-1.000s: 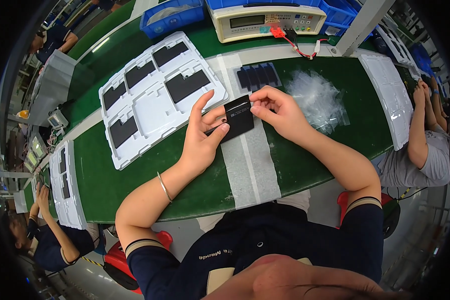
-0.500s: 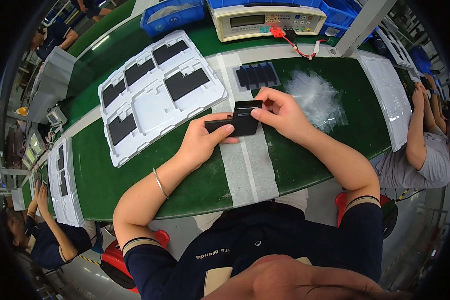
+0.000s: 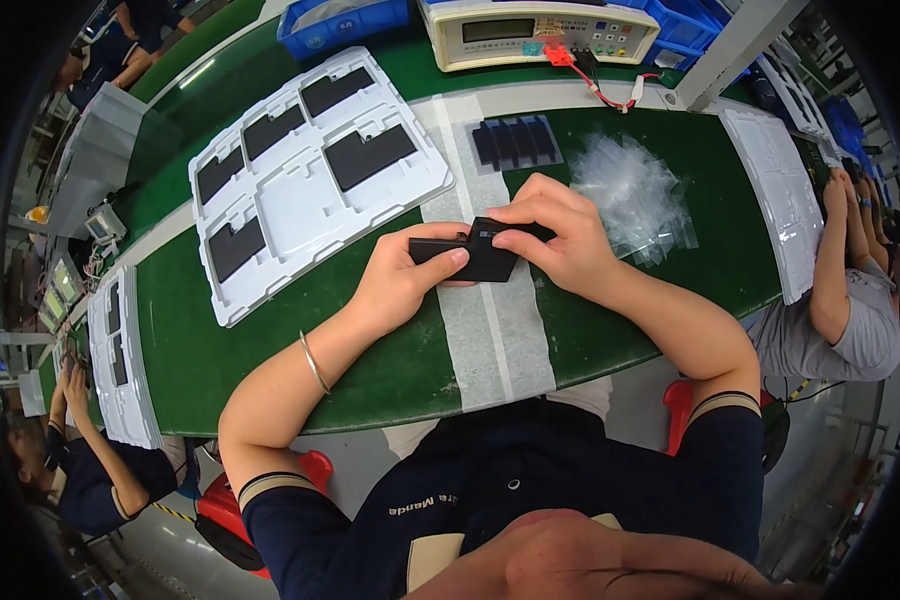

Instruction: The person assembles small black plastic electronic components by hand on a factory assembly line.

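Both my hands hold a flat black L-shaped battery pack (image 3: 490, 262) above the pale strip on the green bench. My left hand (image 3: 395, 275) grips its left arm, thumb on top and fingers underneath. A small connector shows in the notch by the left fingers. My right hand (image 3: 560, 235) pinches the upper right part between thumb and forefinger, where a dark flap shows between them; whether it is a separate film I cannot tell. Just beyond my hands lies a clear sheet with several black strips (image 3: 515, 143). To the left, a white moulded tray (image 3: 295, 205) holds several similar black packs.
A pile of clear plastic film pieces (image 3: 632, 195) lies right of my hands. A beige bench meter (image 3: 545, 38) with red and black leads stands at the back, beside blue bins (image 3: 342, 25). More white trays (image 3: 765, 190) and co-workers sit on both sides. A metal post (image 3: 735, 60) rises at right.
The shiny black upper part of the battery pack was raised and now lies lower and flatter. My right fingers have moved over its top edge. The view has shifted slightly.
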`<state>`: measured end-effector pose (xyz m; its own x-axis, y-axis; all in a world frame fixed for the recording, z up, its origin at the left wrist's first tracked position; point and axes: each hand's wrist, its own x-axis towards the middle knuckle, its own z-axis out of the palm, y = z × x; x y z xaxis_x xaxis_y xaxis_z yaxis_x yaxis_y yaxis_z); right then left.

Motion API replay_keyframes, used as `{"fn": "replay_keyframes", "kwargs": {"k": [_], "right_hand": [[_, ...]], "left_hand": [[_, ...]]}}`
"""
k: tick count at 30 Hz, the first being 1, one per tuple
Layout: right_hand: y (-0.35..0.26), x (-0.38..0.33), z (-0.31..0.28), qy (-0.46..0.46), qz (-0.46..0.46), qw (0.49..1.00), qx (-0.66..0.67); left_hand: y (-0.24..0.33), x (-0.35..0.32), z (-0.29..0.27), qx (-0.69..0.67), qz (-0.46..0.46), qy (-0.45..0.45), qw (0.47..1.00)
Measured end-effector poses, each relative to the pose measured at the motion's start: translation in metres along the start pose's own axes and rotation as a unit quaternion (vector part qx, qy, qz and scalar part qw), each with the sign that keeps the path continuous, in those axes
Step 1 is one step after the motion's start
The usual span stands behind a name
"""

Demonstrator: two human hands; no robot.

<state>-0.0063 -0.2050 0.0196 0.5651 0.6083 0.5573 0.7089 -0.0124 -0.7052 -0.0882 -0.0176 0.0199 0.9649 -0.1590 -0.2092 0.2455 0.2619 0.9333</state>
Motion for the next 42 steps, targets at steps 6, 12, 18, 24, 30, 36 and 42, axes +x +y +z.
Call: {"fn": "replay_keyframes", "kwargs": {"k": [6,12,18,24,30,36,42], "right_hand": [[0.000,-0.001,0.000,0.001,-0.020,1.000,0.006],[0.001,0.000,-0.002,-0.027,-0.017,0.999,0.013],[0.002,0.000,0.005,-0.023,0.202,0.938,0.279],[0.004,0.001,0.003,-0.062,0.315,0.889,0.327],[-0.001,-0.004,0.016,-0.013,0.295,0.918,0.264],[-0.010,-0.001,0.023,0.024,0.227,0.957,0.180],[-0.012,0.000,0.026,0.047,0.176,0.974,0.139]], "left_hand": [[-0.001,-0.001,0.001,-0.003,0.011,-0.002,1.000],[-0.006,0.001,-0.004,0.017,0.015,-0.013,1.000],[-0.003,0.003,0.000,0.016,0.027,-0.004,1.000],[-0.001,0.003,0.002,-0.005,0.060,0.058,0.997],[0.002,0.017,-0.004,0.259,0.273,0.151,0.914],[0.001,0.016,0.000,0.274,0.266,0.154,0.911],[0.005,0.014,0.001,0.210,0.266,0.159,0.927]]}}
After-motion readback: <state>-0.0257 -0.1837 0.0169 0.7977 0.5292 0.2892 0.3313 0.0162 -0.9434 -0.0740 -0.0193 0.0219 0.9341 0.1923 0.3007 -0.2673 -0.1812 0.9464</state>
